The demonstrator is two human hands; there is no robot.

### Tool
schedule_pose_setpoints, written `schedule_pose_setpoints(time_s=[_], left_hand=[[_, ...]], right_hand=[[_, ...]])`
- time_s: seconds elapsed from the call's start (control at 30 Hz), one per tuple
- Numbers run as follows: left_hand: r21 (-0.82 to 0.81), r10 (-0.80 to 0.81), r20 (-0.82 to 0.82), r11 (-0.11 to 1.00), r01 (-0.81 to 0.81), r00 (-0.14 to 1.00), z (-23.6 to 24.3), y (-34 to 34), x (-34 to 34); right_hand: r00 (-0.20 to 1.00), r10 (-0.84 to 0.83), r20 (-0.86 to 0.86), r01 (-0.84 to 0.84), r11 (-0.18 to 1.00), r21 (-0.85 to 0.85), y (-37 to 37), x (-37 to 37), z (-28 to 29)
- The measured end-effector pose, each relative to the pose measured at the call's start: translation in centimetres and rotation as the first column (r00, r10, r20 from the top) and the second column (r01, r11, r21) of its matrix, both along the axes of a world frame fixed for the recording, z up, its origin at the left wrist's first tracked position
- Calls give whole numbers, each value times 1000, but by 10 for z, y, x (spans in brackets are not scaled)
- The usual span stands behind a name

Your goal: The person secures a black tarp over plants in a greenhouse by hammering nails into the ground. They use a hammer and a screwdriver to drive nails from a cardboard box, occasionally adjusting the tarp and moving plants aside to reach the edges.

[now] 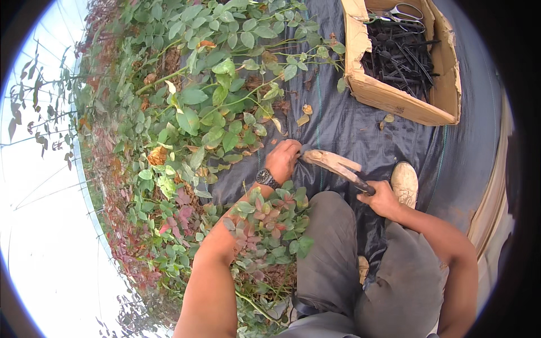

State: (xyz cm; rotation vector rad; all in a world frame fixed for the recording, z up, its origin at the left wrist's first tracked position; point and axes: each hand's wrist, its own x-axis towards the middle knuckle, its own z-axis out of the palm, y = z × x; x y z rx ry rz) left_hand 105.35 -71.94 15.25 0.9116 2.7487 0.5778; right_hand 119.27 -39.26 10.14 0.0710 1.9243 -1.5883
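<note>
My right hand [383, 199] is wrapped round the dark handle of a hammer [333, 161]. Pale and worn, the hammer's head reaches left to just beside the fingertips of my left hand [283, 160]. That left hand is low over the black ground sheet [293, 194], its fingers pinched together at a small dark bump in the sheet. Whatever lies between those fingers is hidden. A black watch [266, 178] sits on my left wrist, and my left forearm passes among rose leaves.
A torn cardboard box [403, 105] at the upper right holds many black plastic pegs [397, 62] and a pair of scissors [407, 12]. Leafy rose bushes [208, 107] fill the left side, stems leaning over the sheet. My shoe [404, 185] rests on the sheet beside my right hand.
</note>
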Motion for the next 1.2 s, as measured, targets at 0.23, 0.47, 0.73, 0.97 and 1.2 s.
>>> schedule_pose_setpoints(time_s=[0.23, 0.47, 0.73, 0.97, 1.2], left_hand=[[15, -6, -3, 1000, 6, 1000, -3, 3, 3], [-136, -140, -273, 985, 106, 952, -6, -9, 13], [-3, -46, -327, 999, 48, 944, -12, -18, 12], [-23, -43, -379, 999, 37, 924, -17, -8, 14], [-89, -75, -416, 995, 41, 906, -18, -16, 14]], right_hand=[[957, -284, -61, 260, 932, -254, -3, 11, 3], [938, -340, 70, 346, 931, -116, 3, 11, 44], [949, -315, -21, 315, 949, 17, 7, 30, 79], [888, -420, 185, 444, 889, -111, -39, 73, 49], [878, -431, 207, 469, 862, -194, -66, 81, 0]])
